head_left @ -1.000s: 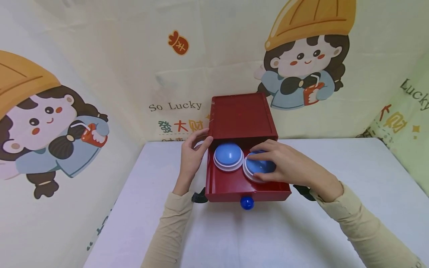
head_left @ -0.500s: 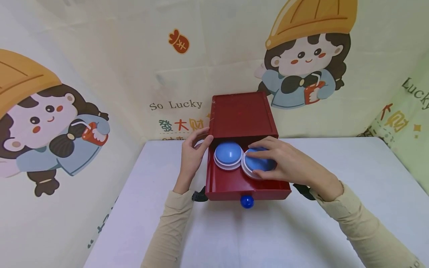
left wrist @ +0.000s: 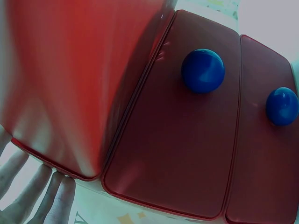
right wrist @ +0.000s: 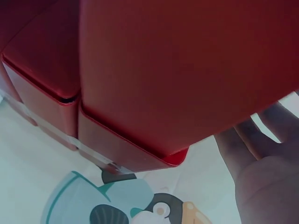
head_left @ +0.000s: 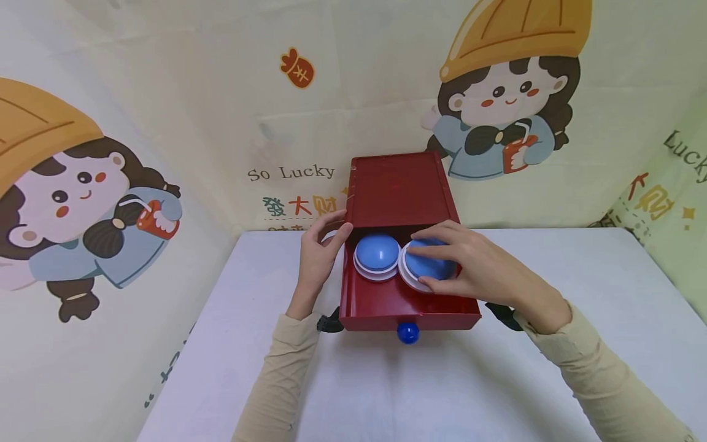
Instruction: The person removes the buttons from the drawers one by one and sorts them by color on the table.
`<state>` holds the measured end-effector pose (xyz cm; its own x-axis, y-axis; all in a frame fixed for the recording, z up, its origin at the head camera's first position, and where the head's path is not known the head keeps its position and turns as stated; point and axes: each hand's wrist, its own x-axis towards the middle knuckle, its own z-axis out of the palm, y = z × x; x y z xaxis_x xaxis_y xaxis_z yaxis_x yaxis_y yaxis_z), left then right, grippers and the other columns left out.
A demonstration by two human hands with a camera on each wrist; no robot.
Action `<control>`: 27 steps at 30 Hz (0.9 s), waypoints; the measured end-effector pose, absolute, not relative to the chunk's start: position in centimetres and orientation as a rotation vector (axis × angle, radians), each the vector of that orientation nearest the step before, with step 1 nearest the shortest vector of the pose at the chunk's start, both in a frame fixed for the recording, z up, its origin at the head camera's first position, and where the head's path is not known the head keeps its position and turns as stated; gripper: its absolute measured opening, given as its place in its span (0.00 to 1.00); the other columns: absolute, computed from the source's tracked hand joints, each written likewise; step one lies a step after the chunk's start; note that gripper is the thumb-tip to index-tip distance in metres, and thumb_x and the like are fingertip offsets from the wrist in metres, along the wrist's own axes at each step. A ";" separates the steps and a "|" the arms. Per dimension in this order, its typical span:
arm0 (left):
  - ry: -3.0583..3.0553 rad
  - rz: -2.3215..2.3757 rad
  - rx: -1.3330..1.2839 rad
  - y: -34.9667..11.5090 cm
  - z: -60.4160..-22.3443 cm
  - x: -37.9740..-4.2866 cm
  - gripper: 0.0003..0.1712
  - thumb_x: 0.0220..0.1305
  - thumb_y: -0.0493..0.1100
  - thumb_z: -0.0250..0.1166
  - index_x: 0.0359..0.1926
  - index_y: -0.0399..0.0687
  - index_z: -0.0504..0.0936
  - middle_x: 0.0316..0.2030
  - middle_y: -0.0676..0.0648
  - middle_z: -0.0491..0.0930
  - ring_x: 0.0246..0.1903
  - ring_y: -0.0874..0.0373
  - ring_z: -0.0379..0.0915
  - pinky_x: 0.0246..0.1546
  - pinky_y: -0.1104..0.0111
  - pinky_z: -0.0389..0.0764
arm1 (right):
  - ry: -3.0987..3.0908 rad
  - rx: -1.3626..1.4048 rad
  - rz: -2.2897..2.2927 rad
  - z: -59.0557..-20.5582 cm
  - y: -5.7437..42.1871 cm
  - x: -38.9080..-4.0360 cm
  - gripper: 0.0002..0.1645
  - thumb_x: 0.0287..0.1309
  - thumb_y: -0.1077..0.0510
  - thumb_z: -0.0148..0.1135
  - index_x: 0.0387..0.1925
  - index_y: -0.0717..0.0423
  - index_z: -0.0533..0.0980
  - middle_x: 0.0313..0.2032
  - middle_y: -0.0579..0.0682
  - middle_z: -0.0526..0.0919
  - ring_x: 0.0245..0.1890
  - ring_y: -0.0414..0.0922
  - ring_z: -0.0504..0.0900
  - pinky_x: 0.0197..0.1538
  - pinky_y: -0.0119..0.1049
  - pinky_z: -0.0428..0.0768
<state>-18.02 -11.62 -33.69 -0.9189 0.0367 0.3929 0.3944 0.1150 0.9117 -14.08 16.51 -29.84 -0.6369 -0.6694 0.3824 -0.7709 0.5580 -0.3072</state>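
In the head view, my right hand [head_left: 469, 264] spreads its fingers and thumb round the rim of a blue-domed push button with a white base [head_left: 428, 265]. That button sits in the pulled-out top drawer of a red cabinet [head_left: 400, 190], slightly tilted, partly hidden by my fingers. A matching push button [head_left: 378, 253] stands upright just left of it. The red drawer [head_left: 386, 304] has a blue ball knob [head_left: 408, 333]. My left hand [head_left: 319, 258] rests fairly straight fingers against the cabinet's left side, thumb near its front edge; the left wrist view shows those fingers [left wrist: 60, 196] at the edge.
Below the pulled-out drawer are closed drawer fronts [left wrist: 173, 140], with blue knobs [left wrist: 203, 71]. The cabinet stands on a white table [head_left: 580, 276] near the back wall, which is draped in a printed cloth [head_left: 232, 73]. Dark straps [head_left: 330, 320] show at both wrists.
Over the last second my right hand and the right push button have shifted slightly towards the back of the drawer. My left hand keeps its place on the cabinet.
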 end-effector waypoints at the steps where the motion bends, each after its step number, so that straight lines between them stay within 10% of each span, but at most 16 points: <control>1: -2.125 -1.876 -0.424 -11.6 -33.7 -18.0 0.22 0.67 0.36 0.64 0.61 0.33 0.76 0.56 0.36 0.77 0.55 0.46 0.76 0.53 0.69 0.80 | -2.562 1.210 0.664 -29.7 16.6 -14.0 0.32 0.47 0.50 0.79 0.56 0.49 0.82 0.58 0.53 0.79 0.59 0.52 0.74 0.44 0.45 0.86; 27: -2.083 -1.855 -0.461 -12.2 -36.2 -19.8 0.21 0.67 0.42 0.66 0.60 0.44 0.79 0.55 0.45 0.79 0.53 0.53 0.77 0.52 0.68 0.81 | -2.402 1.190 0.645 -27.5 18.1 -13.1 0.32 0.42 0.56 0.80 0.54 0.52 0.83 0.57 0.53 0.79 0.56 0.50 0.75 0.38 0.44 0.87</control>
